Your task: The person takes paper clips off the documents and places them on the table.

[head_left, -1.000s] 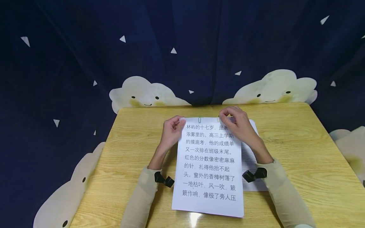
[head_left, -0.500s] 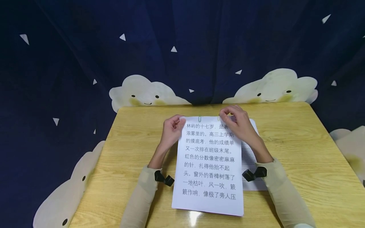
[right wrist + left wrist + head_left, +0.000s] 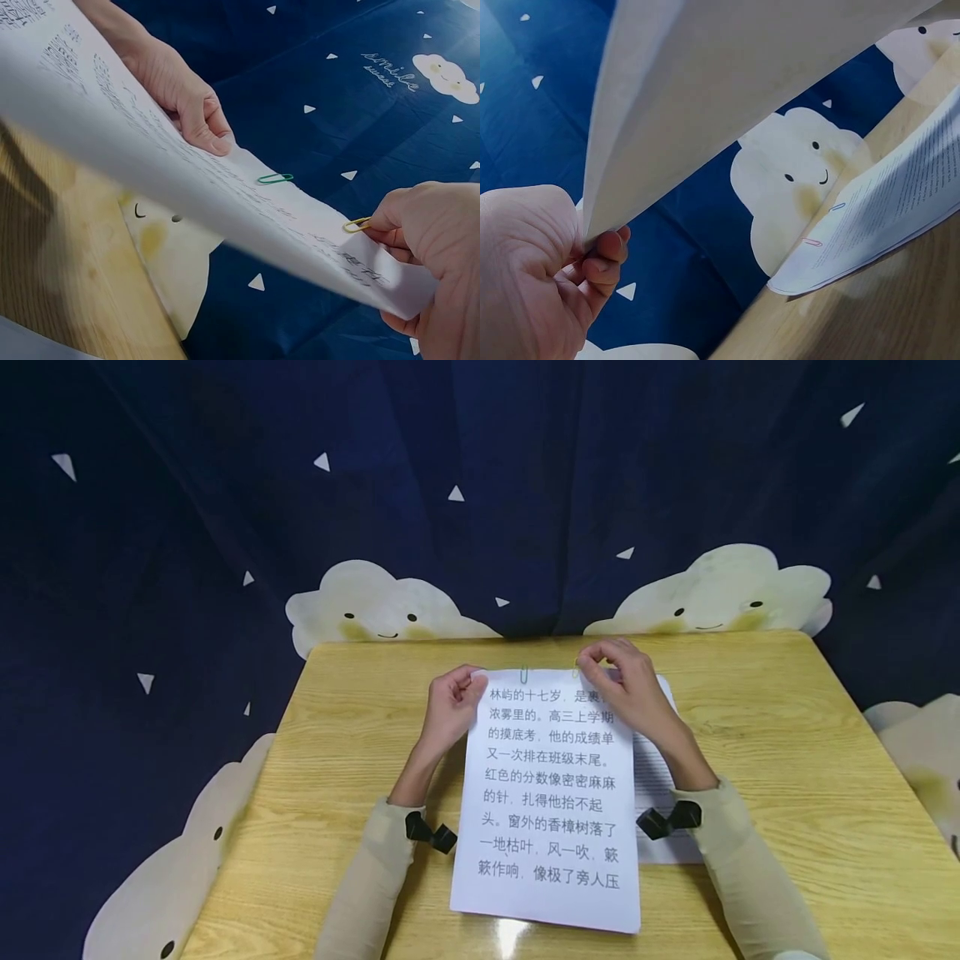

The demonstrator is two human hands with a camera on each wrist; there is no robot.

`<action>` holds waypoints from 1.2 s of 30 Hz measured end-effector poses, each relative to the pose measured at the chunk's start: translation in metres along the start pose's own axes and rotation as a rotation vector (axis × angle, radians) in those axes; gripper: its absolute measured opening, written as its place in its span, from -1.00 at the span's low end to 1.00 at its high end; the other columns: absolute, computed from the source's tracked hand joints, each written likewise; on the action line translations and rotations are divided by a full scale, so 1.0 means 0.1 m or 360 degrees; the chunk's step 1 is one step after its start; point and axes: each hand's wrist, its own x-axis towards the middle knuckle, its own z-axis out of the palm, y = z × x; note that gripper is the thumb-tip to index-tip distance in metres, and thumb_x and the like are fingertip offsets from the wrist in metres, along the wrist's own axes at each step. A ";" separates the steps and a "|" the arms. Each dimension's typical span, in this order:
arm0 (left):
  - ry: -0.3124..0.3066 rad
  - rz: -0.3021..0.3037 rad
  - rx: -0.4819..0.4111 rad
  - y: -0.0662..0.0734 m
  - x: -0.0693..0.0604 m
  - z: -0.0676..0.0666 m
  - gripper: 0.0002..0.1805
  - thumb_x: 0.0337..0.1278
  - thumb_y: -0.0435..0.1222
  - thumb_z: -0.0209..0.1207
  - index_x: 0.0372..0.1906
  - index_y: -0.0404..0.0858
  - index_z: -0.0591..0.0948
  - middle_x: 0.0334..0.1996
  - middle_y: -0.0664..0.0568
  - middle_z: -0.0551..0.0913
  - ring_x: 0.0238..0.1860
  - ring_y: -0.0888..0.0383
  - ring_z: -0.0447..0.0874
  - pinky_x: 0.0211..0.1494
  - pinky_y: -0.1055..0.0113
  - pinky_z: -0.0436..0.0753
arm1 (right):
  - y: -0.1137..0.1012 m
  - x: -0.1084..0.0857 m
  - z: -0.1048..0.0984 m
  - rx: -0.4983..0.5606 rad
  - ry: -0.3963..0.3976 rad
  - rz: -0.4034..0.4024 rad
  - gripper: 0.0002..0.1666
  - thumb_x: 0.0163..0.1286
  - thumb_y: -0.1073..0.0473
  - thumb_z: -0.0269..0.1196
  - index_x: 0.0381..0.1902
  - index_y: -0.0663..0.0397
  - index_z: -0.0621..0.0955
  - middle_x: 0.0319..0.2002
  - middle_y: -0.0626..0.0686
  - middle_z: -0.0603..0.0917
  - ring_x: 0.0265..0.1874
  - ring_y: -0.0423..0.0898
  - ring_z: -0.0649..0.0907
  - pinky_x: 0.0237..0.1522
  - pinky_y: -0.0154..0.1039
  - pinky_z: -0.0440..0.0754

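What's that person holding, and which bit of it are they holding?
Printed paper: the left fingers pinch its top-left corner. The right fingers pinch the outer end of the yellow clip on its top edge.

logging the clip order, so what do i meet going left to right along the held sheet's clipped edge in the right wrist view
Left hand → green paper clip → yellow paper clip → right hand
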 end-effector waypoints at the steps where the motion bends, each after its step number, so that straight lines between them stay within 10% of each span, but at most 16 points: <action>1: 0.0000 -0.0003 -0.0002 -0.04 0.01 0.00 -0.84 0.46 -0.54 0.12 -0.12 -0.57 0.69 -0.55 -0.30 0.58 -0.66 0.27 0.37 -0.61 0.51 0.25 | 0.00 0.00 0.00 0.0000 0.0003 -0.0004 -0.85 0.54 0.21 0.28 -0.13 0.19 0.71 -0.22 0.05 0.71 -0.07 -0.12 0.56 -0.02 -0.37 0.51; 20: 0.0026 0.0032 0.0025 -0.24 0.06 -0.08 -0.85 0.47 -0.45 0.18 -0.13 -0.42 0.74 -0.58 -0.09 0.55 -0.66 0.24 0.32 -0.61 0.46 0.22 | 0.02 0.04 -0.10 -0.0017 0.0014 -0.0079 -0.86 0.55 0.25 0.24 -0.13 0.23 0.69 -0.23 0.09 0.68 -0.15 -0.09 0.52 -0.08 -0.12 0.41; 36: 0.0012 -0.0054 0.0024 -0.13 0.06 -0.06 -0.81 0.49 -0.51 0.11 -0.08 -0.57 0.69 -0.45 -0.43 0.65 -0.66 0.27 0.35 -0.61 0.48 0.24 | 0.20 -0.13 -0.38 -0.0008 0.0013 0.0058 -0.82 0.65 0.22 0.12 -0.11 0.23 0.59 -0.27 0.08 0.62 -0.28 -0.18 0.49 -0.25 -0.29 0.35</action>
